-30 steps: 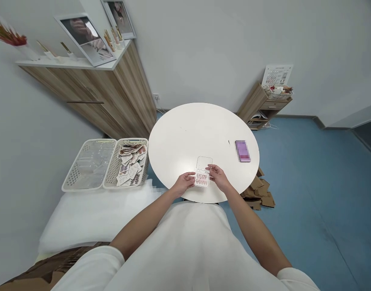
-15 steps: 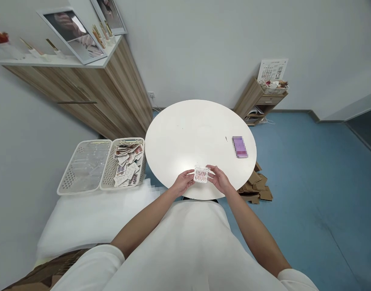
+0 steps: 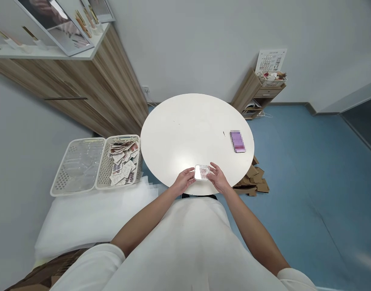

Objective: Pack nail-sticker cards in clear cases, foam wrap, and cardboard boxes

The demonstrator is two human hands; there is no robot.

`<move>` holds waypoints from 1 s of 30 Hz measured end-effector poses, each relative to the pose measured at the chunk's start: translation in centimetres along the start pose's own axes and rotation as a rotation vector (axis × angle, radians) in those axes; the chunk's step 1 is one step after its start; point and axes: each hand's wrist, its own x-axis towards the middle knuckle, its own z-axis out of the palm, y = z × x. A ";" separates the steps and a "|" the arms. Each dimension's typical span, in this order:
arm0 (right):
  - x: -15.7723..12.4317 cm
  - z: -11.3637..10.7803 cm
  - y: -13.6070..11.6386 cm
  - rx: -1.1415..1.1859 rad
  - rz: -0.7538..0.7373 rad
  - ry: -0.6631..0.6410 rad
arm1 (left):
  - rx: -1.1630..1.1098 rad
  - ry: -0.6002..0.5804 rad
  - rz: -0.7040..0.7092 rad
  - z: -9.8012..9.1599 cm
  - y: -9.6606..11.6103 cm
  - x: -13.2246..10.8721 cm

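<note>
Close to the near edge of the round white table [image 3: 179, 137] is a small clear plastic box [image 3: 201, 172] with rows of pinkish-red pieces inside, which look like press-on nails. Its top carries a bright glare over the left part. My left hand [image 3: 184, 180] grips the left side with thumb and fingers. At the right side, my right hand [image 3: 218, 178] has its thumb on the box's edge and fingers behind it. The box's underside is hidden.
Left of the table, one white basket [image 3: 103, 165] holds a heap of printed cards [image 3: 124, 161]; another basket [image 3: 59, 178] holds clear plastic boxes. A blurred-out purple object [image 3: 237, 141] lies on the table's right. Flattened cardboard [image 3: 253, 182] is on the floor.
The box has tilted, so glare now covers part of its top. My right thumb has come onto its right edge. The whole view has shifted slightly.
</note>
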 end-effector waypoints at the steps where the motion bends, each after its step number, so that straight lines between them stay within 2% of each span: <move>1: 0.0 -0.2 0.0 -0.004 -0.004 0.006 | 0.063 -0.007 -0.007 0.1 -0.1 -0.1; 6: 0.1 -0.7 -0.7 -0.033 -0.028 0.000 | 0.490 -0.065 0.026 0.4 -0.7 -0.4; 9: 0.3 -0.7 -1.4 -0.047 -0.027 -0.026 | 0.610 -0.081 0.082 0.9 -0.7 -0.2; 15: 0.8 -1.9 -2.9 -0.056 0.025 -0.051 | 0.590 -0.052 0.136 2.5 -0.5 0.7; 21: 0.8 -3.6 -3.4 -0.167 0.078 -0.003 | 0.613 0.013 0.160 4.3 -1.4 2.0; 25: 1.4 -4.4 -2.7 -0.214 0.041 0.076 | 0.715 0.120 0.165 5.2 -2.6 2.9; 30: 2.3 -5.8 -2.1 -0.236 0.056 0.065 | 0.741 0.239 0.154 6.5 -4.0 3.6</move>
